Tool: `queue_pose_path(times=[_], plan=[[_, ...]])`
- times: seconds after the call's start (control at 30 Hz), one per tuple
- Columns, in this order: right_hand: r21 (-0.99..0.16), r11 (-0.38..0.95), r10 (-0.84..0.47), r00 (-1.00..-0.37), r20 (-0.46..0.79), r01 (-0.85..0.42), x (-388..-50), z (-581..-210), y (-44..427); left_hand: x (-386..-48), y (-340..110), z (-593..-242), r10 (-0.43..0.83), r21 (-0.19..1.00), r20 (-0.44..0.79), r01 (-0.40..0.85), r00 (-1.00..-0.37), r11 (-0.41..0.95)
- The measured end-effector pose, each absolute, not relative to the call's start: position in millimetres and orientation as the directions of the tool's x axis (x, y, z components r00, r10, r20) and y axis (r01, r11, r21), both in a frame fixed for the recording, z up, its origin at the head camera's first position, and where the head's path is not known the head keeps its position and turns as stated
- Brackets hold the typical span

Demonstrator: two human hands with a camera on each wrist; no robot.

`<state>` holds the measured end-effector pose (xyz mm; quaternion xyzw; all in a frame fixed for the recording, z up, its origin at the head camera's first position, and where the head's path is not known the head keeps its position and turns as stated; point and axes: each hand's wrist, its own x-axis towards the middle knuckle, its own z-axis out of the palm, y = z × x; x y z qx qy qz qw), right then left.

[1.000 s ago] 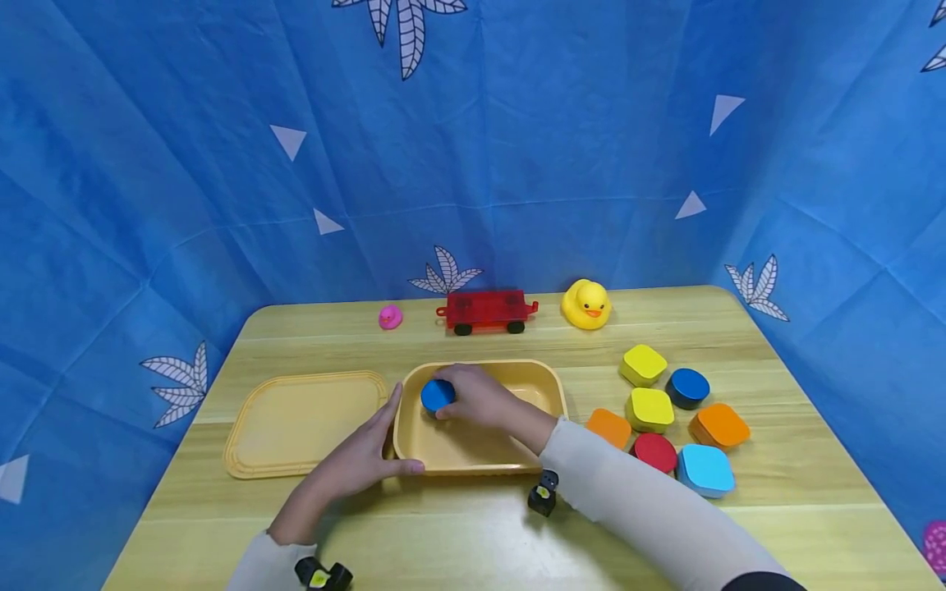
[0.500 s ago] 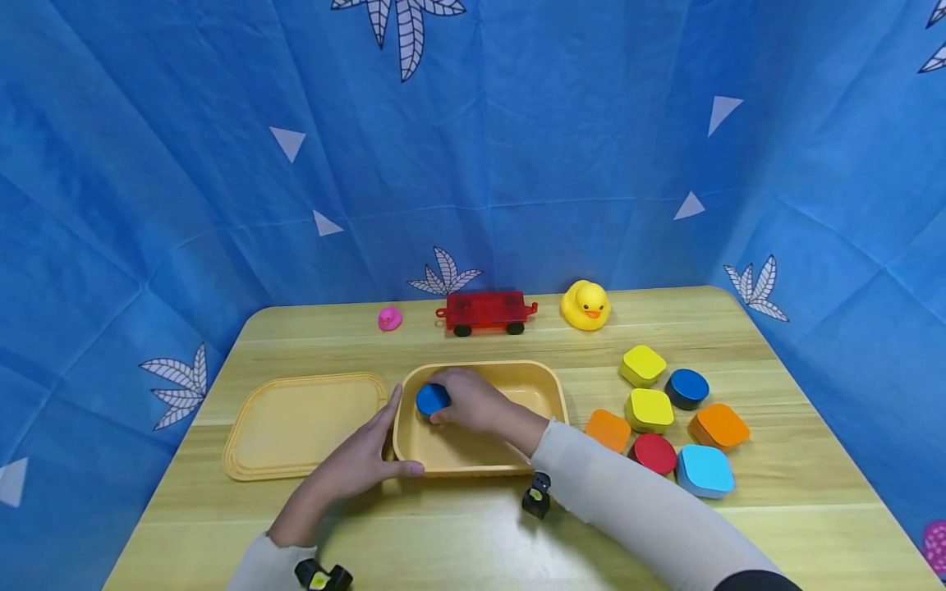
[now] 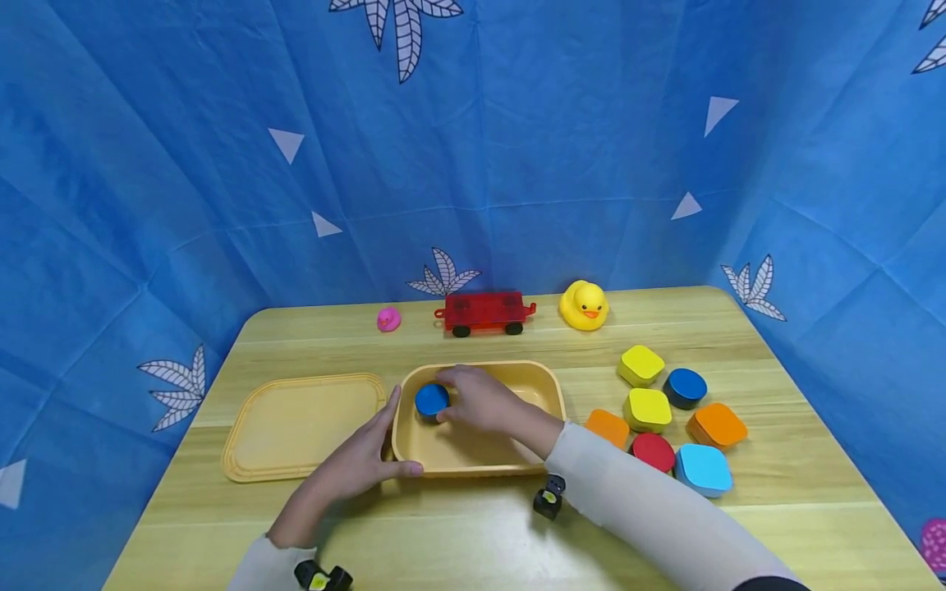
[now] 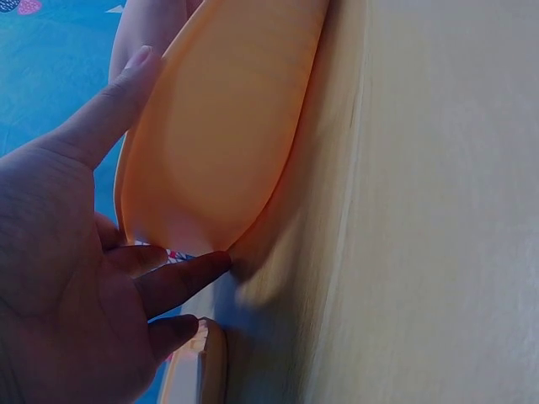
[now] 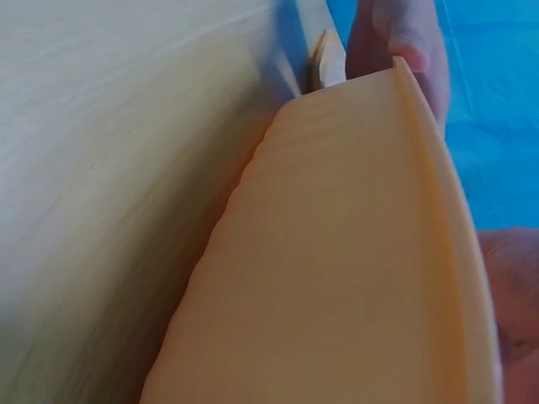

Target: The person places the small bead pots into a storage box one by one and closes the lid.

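Observation:
A blue round block (image 3: pixel 432 400) stands inside the left end of a tan plastic box (image 3: pixel 552 390). My right hand (image 3: pixel 479 400) is over the box, just right of the block, its thumb and forefinger spread apart near it. The right wrist view shows mostly the box's outer wall (image 5: pixel 337 244), which hides most of that hand. Against the left end of the box lies my left hand (image 3: pixel 362 460), fingers extended along the wall and thumb at the front corner. In the left wrist view, the left hand (image 4: pixel 93 278) touches the box's end with its fingers spread.
A tan lid (image 3: pixel 306 427) lies left of the box. Several blocks are grouped at the right, among them a red one (image 3: pixel 653 452) and a light blue one (image 3: pixel 704 469). Along the back stand a pink duck (image 3: pixel 388 319), a red wagon (image 3: pixel 484 313) and a yellow duck (image 3: pixel 584 305).
My right hand carried the blue block slightly left inside the box, then let go and drew back a little to the right. The left hand stays at the box's end.

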<state>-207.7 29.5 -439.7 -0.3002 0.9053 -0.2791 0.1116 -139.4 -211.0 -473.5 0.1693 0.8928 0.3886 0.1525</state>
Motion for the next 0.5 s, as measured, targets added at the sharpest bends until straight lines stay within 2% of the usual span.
queue_pose_path(times=[0.23,0.5], plan=[[-0.631,0.652,-0.578,-0.815,-0.053,-0.421,-200,-432,46,-140,-210,-472,0.422,0.753,-0.145,0.177,-0.895,0.634],[-0.64,0.65,-0.554,-0.832,-0.031,-0.409,-191,-424,70,-140,-211,-474,0.416,0.759,-0.139,0.173,-0.899,0.627]])
